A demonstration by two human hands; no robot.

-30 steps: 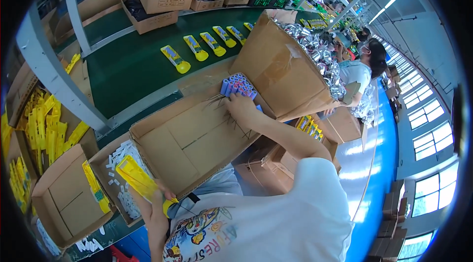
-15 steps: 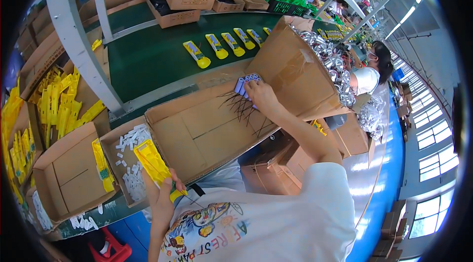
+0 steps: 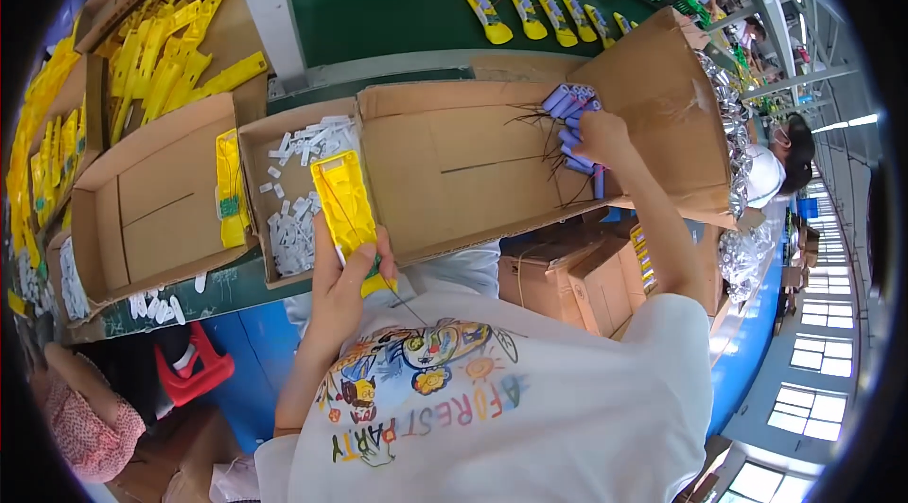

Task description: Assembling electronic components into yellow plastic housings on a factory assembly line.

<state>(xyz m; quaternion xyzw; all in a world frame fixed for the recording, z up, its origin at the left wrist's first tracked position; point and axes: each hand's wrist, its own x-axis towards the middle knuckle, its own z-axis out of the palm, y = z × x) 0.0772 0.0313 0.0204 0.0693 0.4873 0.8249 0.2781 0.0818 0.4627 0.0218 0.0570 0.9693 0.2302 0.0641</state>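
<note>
My left hand (image 3: 345,278) is closed around the lower part of a long yellow plastic shell (image 3: 342,193), its hollow side facing up. A thin dark wire runs along the shell, and a bit of green shows beside my fingers. At the right end of a shallow cardboard tray (image 3: 416,183), my right hand (image 3: 605,138) reaches into a cluster of purple cylindrical battery cells (image 3: 566,102) with thin dark leads. Its fingers are bent down and pressed against a cell; the fingertips are partly hidden.
Small white plastic pieces (image 3: 291,236) fill the box left of the tray. Another yellow shell with a green board (image 3: 230,191) lies in the farther-left box. Several yellow assemblies (image 3: 487,16) line the green belt. A tall carton (image 3: 653,96) of silvery parts stands right; a person sits lower left.
The whole view has swung, so the bench sits farther right and higher. My right hand stays at the cells, which now lie more scattered toward the near side. My left hand keeps the yellow shell.
</note>
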